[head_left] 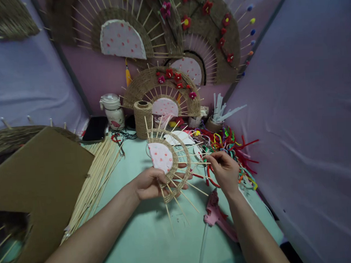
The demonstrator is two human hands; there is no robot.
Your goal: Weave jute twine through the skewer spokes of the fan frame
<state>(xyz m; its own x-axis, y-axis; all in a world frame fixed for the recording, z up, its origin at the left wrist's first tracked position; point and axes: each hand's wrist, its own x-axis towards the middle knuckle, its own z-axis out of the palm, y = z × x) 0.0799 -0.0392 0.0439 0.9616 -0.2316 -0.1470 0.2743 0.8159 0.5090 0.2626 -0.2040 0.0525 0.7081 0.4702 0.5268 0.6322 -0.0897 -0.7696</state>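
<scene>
Clock: centred on the woven half-round (173,157) in front of you, mid-view, over the green table (125,237)
12 o'clock: larger woven pieces on the far wall, the nearest one (144,78) trimmed with red and magenta flowers
11 o'clock: twine spool (143,121), upright, close behind your work
10 o'clock: lidded jar (114,113), with a dark phone (95,128) lying nearer you on its left
9 to 8 o'clock: bundle of thin sticks (92,180), cardboard sheet (48,183) beyond it; your left forearm passes beside the bundle
2 o'clock: cup of pale rods (214,124)
3 to 2 o'clock: tangle of coloured fuzzy stems (241,143), crowding the space just behind your right hand
5 o'clock: pink glue gun (218,216) lying close inside your right forearm, its clear rod trailing toward you
Left hand (151,182): reaching in from 8 o'clock, thumb in front, fingers spread behind; clamped on the half-round's lower part
Right hand (225,170): in from 4 o'clock, wrist bent inward; thumb and forefinger together by the outer stick ends at 3 o'clock; stick or twine between them, cannot tell
Half-round: flat edge toward 9 o'clock, stick ends fanning from 12 round to 6
</scene>
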